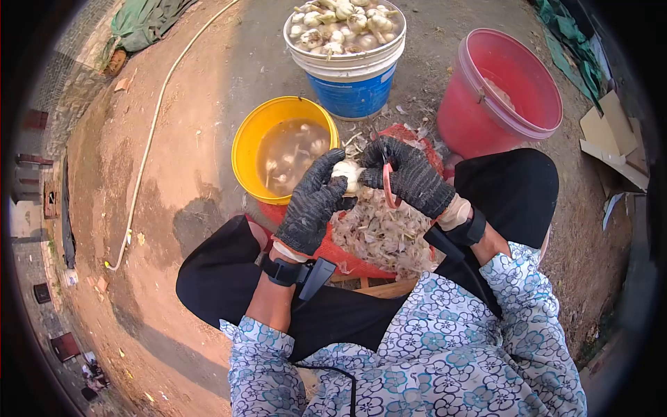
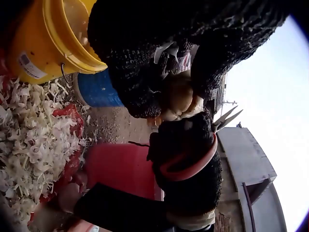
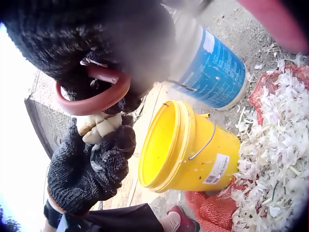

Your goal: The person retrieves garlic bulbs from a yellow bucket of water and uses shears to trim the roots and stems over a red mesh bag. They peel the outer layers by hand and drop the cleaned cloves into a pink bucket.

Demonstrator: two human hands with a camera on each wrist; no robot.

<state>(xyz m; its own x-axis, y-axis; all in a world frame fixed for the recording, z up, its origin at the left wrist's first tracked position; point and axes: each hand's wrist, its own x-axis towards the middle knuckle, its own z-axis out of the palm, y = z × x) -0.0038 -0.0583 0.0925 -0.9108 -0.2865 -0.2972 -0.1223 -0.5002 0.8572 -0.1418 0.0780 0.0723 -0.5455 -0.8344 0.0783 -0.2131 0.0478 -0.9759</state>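
A peeled-looking white garlic bulb (image 1: 347, 175) is in the gloved left hand (image 1: 309, 205), gripped between thumb and fingers. Close against its other side, the gloved right hand (image 1: 415, 175) has its fingertips at the bulb. Scissors with red handles (image 1: 388, 185) are held in that right hand, one loop round its outside; their blades (image 2: 228, 119) point away past the knuckles in the left wrist view. Cloves stand out on the garlic (image 3: 99, 126) in the right wrist view. Both gloves are dark grey knit.
A yellow bucket (image 1: 240, 149) holds garlic in murky water. Behind it, a blue-and-white bucket (image 1: 354, 90) is heaped with garlic bulbs. At the right stands a red bucket (image 1: 451, 104). Garlic skins (image 1: 382, 233) lie on red mesh between the person's legs. A hose (image 1: 154, 125) runs along the left ground.
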